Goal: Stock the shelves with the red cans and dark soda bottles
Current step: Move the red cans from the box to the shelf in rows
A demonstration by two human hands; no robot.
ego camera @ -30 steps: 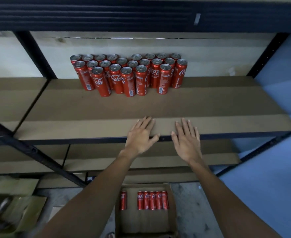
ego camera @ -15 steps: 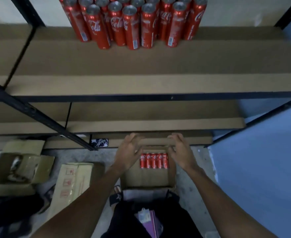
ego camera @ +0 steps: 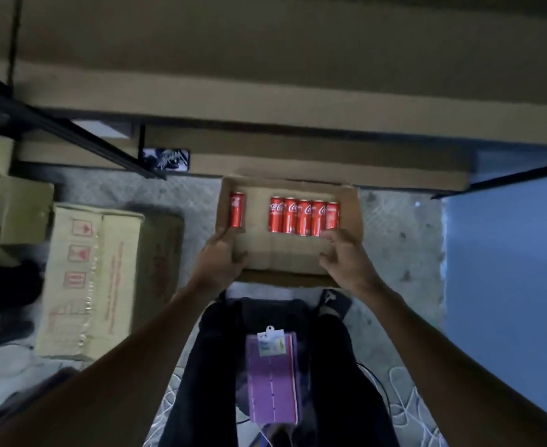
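Both grips, left hand (ego camera: 222,258) and right hand (ego camera: 344,253), clamp the near wall of the open brown cardboard box (ego camera: 289,253). Five red metal cans (ego camera: 303,217) sit at 12 o'clock, just past the right hand.

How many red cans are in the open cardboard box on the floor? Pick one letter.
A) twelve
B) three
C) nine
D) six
D: the cardboard box holds one red can alone at its left side and five more red cans side by side toward its right, six in all.
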